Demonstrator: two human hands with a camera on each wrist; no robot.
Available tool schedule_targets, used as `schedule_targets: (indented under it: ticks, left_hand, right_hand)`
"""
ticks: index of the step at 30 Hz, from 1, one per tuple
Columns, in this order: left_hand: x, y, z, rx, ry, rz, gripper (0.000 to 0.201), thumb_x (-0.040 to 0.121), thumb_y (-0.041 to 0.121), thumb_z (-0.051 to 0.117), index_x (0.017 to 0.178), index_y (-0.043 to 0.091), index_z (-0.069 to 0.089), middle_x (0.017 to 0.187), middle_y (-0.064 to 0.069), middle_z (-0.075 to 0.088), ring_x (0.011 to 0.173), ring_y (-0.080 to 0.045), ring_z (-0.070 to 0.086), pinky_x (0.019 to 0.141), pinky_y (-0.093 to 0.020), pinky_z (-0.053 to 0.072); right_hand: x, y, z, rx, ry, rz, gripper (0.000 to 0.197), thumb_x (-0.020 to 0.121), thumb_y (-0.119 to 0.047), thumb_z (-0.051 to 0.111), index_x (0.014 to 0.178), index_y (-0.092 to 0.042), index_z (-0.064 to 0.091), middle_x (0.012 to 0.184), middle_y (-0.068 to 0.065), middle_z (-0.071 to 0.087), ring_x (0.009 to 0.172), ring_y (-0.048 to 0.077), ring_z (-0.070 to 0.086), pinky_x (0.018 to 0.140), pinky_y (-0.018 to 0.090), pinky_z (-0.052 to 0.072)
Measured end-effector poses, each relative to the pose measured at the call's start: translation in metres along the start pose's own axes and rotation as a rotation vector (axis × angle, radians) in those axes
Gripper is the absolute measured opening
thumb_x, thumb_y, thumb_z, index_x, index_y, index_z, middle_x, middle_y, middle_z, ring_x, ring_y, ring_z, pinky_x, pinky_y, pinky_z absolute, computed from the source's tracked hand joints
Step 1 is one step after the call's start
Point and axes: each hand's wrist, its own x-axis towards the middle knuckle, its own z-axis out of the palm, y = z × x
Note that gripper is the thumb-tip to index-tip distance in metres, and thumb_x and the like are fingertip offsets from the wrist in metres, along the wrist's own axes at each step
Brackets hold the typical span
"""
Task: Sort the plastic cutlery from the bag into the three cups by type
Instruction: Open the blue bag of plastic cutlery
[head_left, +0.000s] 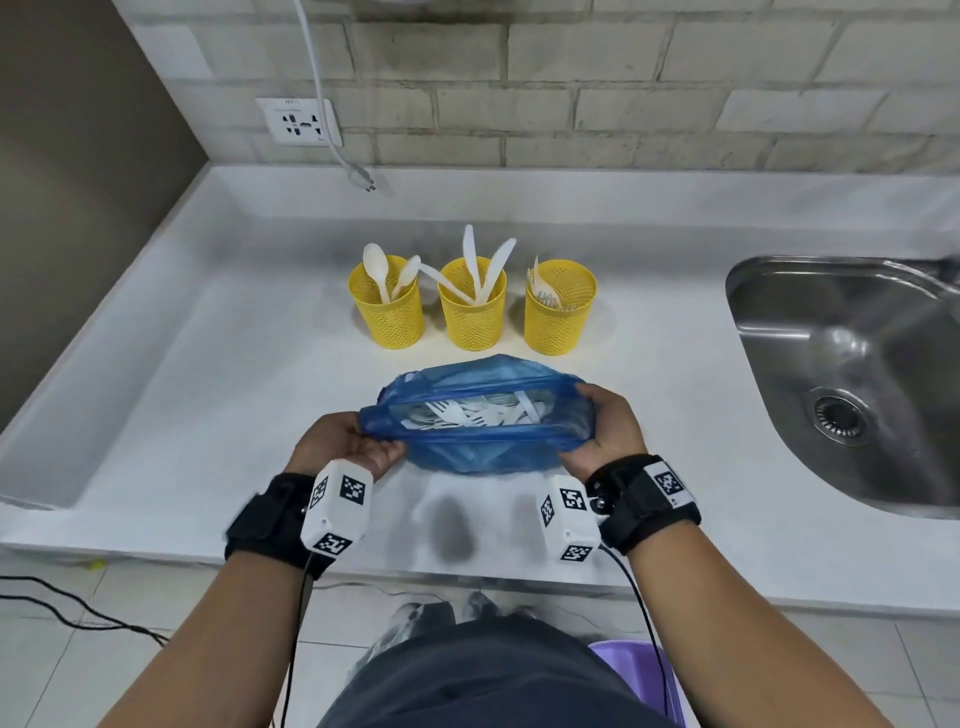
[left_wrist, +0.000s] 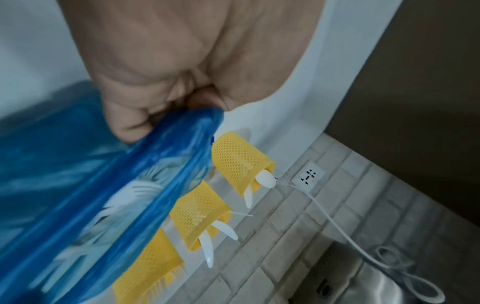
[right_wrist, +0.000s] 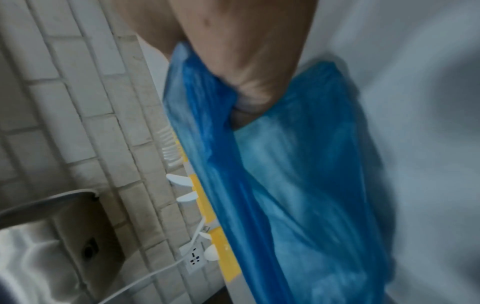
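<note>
Gripping hands: the mouth of a translucent blue plastic bag (head_left: 483, 436) is held stretched open between both hands, just above the counter's near part.
Left hand: the left hand (head_left: 345, 447) is seen with fingers and thumb curled round the bag's left rim; the pinch is shown close up in the left wrist view (left_wrist: 135, 115).
Right hand: the right hand (head_left: 605, 428) is clenched on the bag's right rim, the blue film being bunched under its fingers (right_wrist: 249, 96).
Wrists: black straps with white marker-covered camera blocks (head_left: 337, 506) are worn on both wrists.
Bag contents: a heap of white plastic cutlery (head_left: 470, 413) is seen inside the bag; forks are made out among it, the rest cannot be told apart.
Counter: a white countertop (head_left: 208, 374) is seen beneath the bag.
Cups: three yellow perforated plastic cups are stood in a row just beyond the bag, apart from it.
Left cup: the left cup (head_left: 389, 317) is filled with white spoons (head_left: 376, 270).
Middle cup: the middle cup (head_left: 474, 317) is filled with white knives (head_left: 475, 265), leaning outward.
Right cup: the right cup (head_left: 558, 319) is filled with white forks (head_left: 545, 293).
Sink: a stainless steel sink (head_left: 852, 374) is set into the counter to the right.
Wall: a white socket (head_left: 300, 122) and a hanging white cable (head_left: 322, 104) are seen on the brick-patterned wall behind.
</note>
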Motion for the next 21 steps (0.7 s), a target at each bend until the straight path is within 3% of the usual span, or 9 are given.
schedule_targets:
  ticks: [2, 4, 7, 9, 12, 14, 17, 19, 21]
  left_hand:
    - [-0.002, 0.002, -0.002, 0.022, -0.024, -0.034, 0.027, 0.095, 0.005, 0.042, 0.116, 0.003, 0.058, 0.11, -0.021, 0.072, 0.095, -0.037, 0.07, 0.067, -0.051, 0.063]
    - [-0.005, 0.005, -0.004, 0.137, -0.066, -0.034, 0.021, 0.097, 0.027, 0.055, 0.107, 0.008, 0.055, 0.106, -0.017, 0.069, 0.084, -0.033, 0.074, 0.068, -0.05, 0.063]
    - [0.002, 0.004, -0.006, 0.772, -0.045, 0.356, 0.041, 0.087, 0.023, 0.079, 0.119, 0.009, 0.057, 0.111, -0.02, 0.067, 0.077, -0.021, 0.073, 0.066, -0.031, 0.059]
    - [0.004, 0.001, -0.007, 1.293, 0.026, 0.639, 0.042, 0.083, 0.023, 0.085, 0.117, 0.017, 0.062, 0.106, -0.007, 0.067, 0.084, -0.016, 0.066, 0.07, -0.028, 0.049]
    - [0.004, -0.003, -0.002, 1.635, 0.067, 0.952, 0.013, 0.095, 0.028, 0.07, 0.098, 0.015, 0.073, 0.094, 0.001, 0.071, 0.086, -0.017, 0.062, 0.072, -0.024, 0.041]
    - [0.002, -0.005, 0.003, 1.634, 0.08, 1.051, 0.03, 0.103, 0.028, 0.058, 0.076, 0.018, 0.067, 0.075, 0.002, 0.067, 0.071, -0.017, 0.055, 0.062, -0.023, 0.036]
    - [0.007, 0.001, 0.012, 1.267, 0.109, 0.906, 0.038, 0.106, 0.03, 0.052, 0.075, 0.011, 0.063, 0.075, -0.003, 0.065, 0.07, -0.018, 0.053, 0.068, -0.028, 0.042]
    - [0.011, 0.005, 0.017, 0.807, 0.062, 0.583, 0.03, 0.105, 0.031, 0.057, 0.096, 0.007, 0.071, 0.096, -0.01, 0.073, 0.084, -0.023, 0.065, 0.083, -0.036, 0.053]
    - [0.009, 0.006, 0.02, 0.516, -0.018, 0.337, 0.022, 0.102, 0.029, 0.063, 0.098, 0.008, 0.07, 0.095, -0.011, 0.073, 0.088, -0.027, 0.069, 0.081, -0.037, 0.058]
  right_hand:
    - [-0.008, 0.001, 0.001, 0.049, -0.036, 0.024, 0.007, 0.087, -0.013, 0.057, 0.082, -0.009, 0.06, 0.075, 0.008, 0.062, 0.06, 0.026, 0.063, 0.06, 0.03, 0.056]
    - [-0.017, -0.002, 0.004, 0.043, -0.054, 0.008, 0.019, 0.09, -0.025, 0.055, 0.077, -0.01, 0.057, 0.064, 0.005, 0.057, 0.048, 0.022, 0.057, 0.051, 0.024, 0.048]
    - [-0.016, -0.004, 0.004, -0.317, 0.027, -0.19, 0.022, 0.086, -0.025, 0.063, 0.093, -0.004, 0.064, 0.086, 0.017, 0.064, 0.062, 0.028, 0.064, 0.055, 0.03, 0.051]
    - [-0.007, -0.003, -0.001, -0.712, 0.148, -0.442, 0.025, 0.087, -0.024, 0.071, 0.105, -0.009, 0.063, 0.093, 0.016, 0.065, 0.071, 0.027, 0.063, 0.059, 0.034, 0.052]
    - [0.001, -0.002, -0.008, -1.119, 0.111, -0.633, 0.037, 0.089, -0.046, 0.065, 0.069, -0.016, 0.06, 0.061, -0.004, 0.054, 0.062, 0.025, 0.05, 0.061, 0.051, 0.048]
    - [0.0, -0.002, -0.007, -1.172, 0.078, -0.656, 0.048, 0.093, -0.048, 0.059, 0.056, -0.018, 0.051, 0.048, -0.011, 0.041, 0.055, 0.022, 0.041, 0.056, 0.049, 0.042]
    - [-0.012, -0.012, 0.01, -0.728, 0.043, -0.424, 0.047, 0.104, -0.037, 0.056, 0.061, -0.02, 0.05, 0.048, -0.005, 0.045, 0.039, 0.014, 0.043, 0.046, 0.025, 0.037]
    - [-0.015, -0.019, 0.013, -0.301, -0.007, -0.096, 0.045, 0.104, -0.032, 0.056, 0.064, -0.015, 0.05, 0.047, -0.001, 0.05, 0.034, 0.014, 0.047, 0.039, 0.018, 0.039]
    - [-0.008, -0.023, 0.009, -0.117, -0.017, 0.044, 0.04, 0.099, -0.029, 0.061, 0.064, -0.018, 0.045, 0.052, -0.002, 0.045, 0.039, 0.015, 0.041, 0.044, 0.019, 0.034]
